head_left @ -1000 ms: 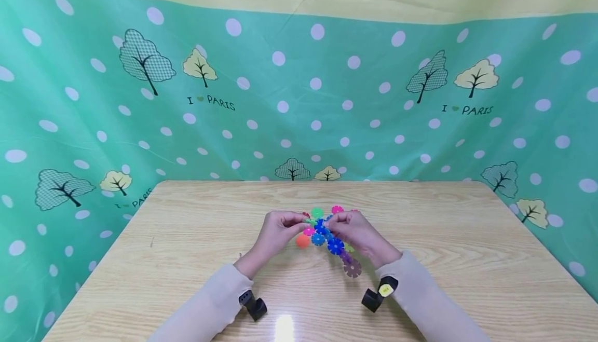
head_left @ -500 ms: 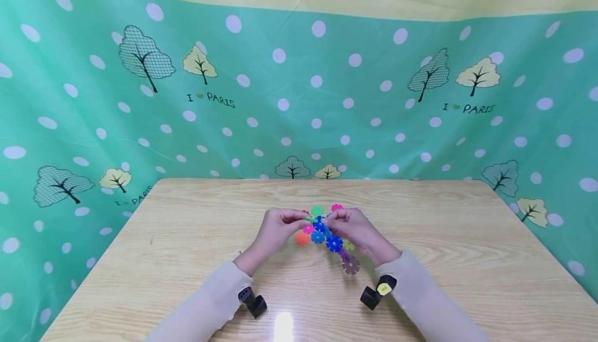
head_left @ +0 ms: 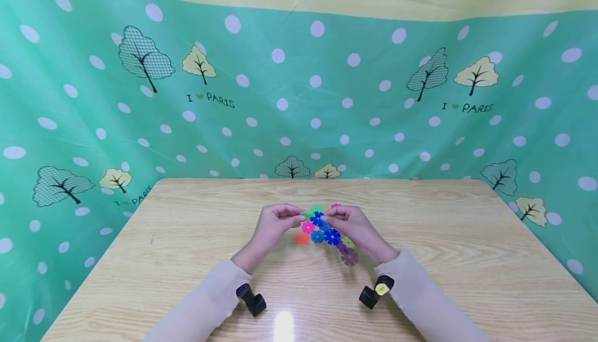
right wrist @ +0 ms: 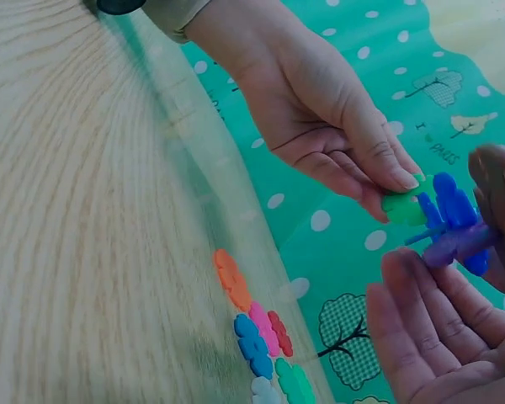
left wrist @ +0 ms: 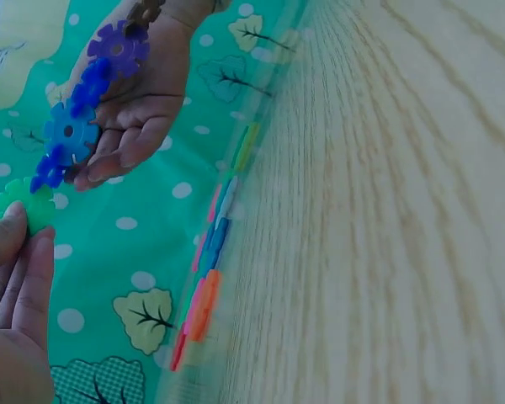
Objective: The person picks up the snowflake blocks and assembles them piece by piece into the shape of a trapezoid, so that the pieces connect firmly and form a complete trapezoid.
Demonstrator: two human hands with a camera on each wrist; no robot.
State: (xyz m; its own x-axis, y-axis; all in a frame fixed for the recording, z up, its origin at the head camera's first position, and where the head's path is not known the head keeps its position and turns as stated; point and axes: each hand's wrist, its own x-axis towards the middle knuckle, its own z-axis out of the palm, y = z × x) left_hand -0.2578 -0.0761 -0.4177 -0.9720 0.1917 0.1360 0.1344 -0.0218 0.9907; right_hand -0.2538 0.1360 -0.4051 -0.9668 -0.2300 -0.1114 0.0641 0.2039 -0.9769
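left hand [right wrist: 320, 118] pinching green disc [right wrist: 401, 208]

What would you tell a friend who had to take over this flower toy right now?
Left hand pinches a green snowflake disc against the end of the chain. Right hand holds the chain of joined discs, blue and purple, above the wooden table.
Done: several discs are linked.
Left: whether the green one is seated cannot be told; loose discs lie on the table under the hands.
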